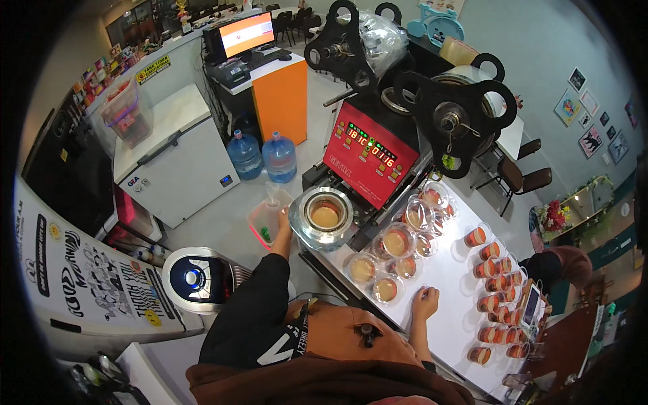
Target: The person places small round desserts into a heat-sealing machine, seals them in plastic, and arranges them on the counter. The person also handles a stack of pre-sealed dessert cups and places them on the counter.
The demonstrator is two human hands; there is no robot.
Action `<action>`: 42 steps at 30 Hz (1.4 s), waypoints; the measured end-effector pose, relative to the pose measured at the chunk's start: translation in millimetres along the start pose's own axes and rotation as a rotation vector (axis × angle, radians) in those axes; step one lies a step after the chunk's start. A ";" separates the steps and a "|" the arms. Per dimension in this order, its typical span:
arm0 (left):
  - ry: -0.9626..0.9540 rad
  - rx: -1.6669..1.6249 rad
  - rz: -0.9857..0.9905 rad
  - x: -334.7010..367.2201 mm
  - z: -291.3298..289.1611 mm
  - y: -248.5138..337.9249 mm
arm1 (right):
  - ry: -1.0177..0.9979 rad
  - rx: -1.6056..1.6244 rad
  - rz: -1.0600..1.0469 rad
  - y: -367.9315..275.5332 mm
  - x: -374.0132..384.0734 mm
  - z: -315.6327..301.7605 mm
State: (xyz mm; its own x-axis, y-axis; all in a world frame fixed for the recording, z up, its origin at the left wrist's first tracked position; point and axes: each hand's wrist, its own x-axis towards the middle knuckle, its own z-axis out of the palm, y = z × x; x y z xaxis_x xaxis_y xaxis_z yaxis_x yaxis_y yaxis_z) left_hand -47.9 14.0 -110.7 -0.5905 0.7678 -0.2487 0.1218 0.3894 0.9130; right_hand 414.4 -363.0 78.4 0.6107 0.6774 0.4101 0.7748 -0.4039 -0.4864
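Note:
A round metal cup holder [320, 229] sticks out from the front of a red-faced cup sealing machine [368, 154]. Down in its ring sits a cup with an orange-tan filling [325, 217]. My left hand [284, 221] is closed at the holder's left edge, with its fingers partly hidden. On the white table [442, 280] rests my right hand [424, 304], fingers curled; whether anything is inside them I cannot make out. Beyond it stand several clear cups [395, 241] with wide open rims and orange-red layered contents. Farther right are rows of similar filled cups [491, 302].
Black three-lobed film reel holders [449, 121] rise over the machine. Left of it are a pink bin [260, 226], blue water bottles [279, 158], a white chest freezer [169, 162] and a round-topped appliance [196, 278]. A tablet [532, 304] stands at the table's right edge, near another person's arm [570, 263].

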 end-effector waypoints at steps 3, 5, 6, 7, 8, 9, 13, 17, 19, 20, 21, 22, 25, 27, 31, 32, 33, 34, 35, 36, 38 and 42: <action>-0.017 -0.448 -0.074 -5.5 15.6 0.5 | 0.018 0.010 -0.022 4.9 0.7 -2.3; 0.096 -0.250 -0.107 -42.2 22.3 26.5 | 0.020 -0.009 0.000 8.1 -4.6 -6.9; 0.149 -0.146 -0.129 -66.4 21.0 47.3 | 0.012 -0.025 0.027 9.4 -9.6 -9.5; 0.189 -0.106 -0.082 -79.0 13.4 59.3 | -0.002 -0.025 0.039 8.0 -10.4 -10.6; 0.232 -0.068 -0.034 -90.0 7.1 70.6 | 0.001 -0.026 0.028 7.1 -9.8 -10.8; 0.274 -0.029 0.014 -98.3 0.4 79.8 | 0.004 -0.026 0.016 6.4 -9.2 -10.4; 0.341 0.200 -0.011 -110.9 -15.7 103.5 | 0.005 -0.006 -0.025 7.1 -5.5 -4.4; 0.358 0.276 -0.114 -121.9 -16.8 122.5 | -0.020 -0.015 0.020 7.2 -6.2 -5.1; 0.343 0.286 -0.107 -123.8 -18.9 123.7 | -0.013 -0.006 0.030 5.3 -7.1 -5.0; 0.335 0.293 -0.115 -123.6 -19.1 125.1 | -0.016 -0.007 0.031 5.1 -6.7 -4.6; 0.327 0.301 -0.121 -123.6 -19.1 126.4 | -0.018 -0.007 0.033 5.0 -6.7 -4.6; 0.327 0.302 -0.122 -123.6 -19.5 127.5 | -0.020 -0.008 0.036 5.2 -6.7 -4.7; 0.323 0.312 -0.115 -123.9 -18.8 125.4 | 0.010 -0.009 -0.011 11.0 -7.4 -2.9; 0.335 0.324 -0.100 -121.7 -19.8 122.9 | 0.003 -0.004 0.000 10.7 -6.6 -1.4; 0.334 0.310 -0.110 -123.4 -18.2 124.6 | -0.008 0.005 0.029 11.3 -8.2 -1.2; 0.327 0.315 -0.112 -123.6 -18.3 124.7 | -0.007 -0.002 0.027 11.3 -8.0 -1.4; 0.320 0.319 -0.114 -123.7 -18.5 124.9 | -0.005 -0.009 0.024 11.3 -8.1 -1.8; 0.316 0.327 -0.116 -123.7 -18.5 125.3 | -0.003 -0.016 0.022 11.1 -7.9 -1.7; 0.313 0.334 -0.119 -124.1 -19.6 125.3 | -0.009 -0.014 0.031 11.0 -7.6 -1.5; 0.310 0.341 -0.122 -124.4 -20.3 125.6 | -0.014 -0.013 0.040 10.9 -7.8 -1.7; 0.314 0.333 -0.107 -123.6 -21.5 124.6 | -0.017 -0.004 0.048 9.7 -7.9 -2.2; 0.302 0.334 -0.104 -122.6 -21.2 123.0 | -0.008 0.009 0.034 9.0 -7.9 -3.4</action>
State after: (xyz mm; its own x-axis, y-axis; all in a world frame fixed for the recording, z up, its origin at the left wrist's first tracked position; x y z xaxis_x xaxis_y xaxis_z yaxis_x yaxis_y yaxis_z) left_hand 22.6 -42.9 38.9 -0.8130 0.5527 -0.1830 0.2705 0.6370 0.7218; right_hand 417.0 -374.0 73.4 0.6352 0.6681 0.3875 0.7522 -0.4212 -0.5067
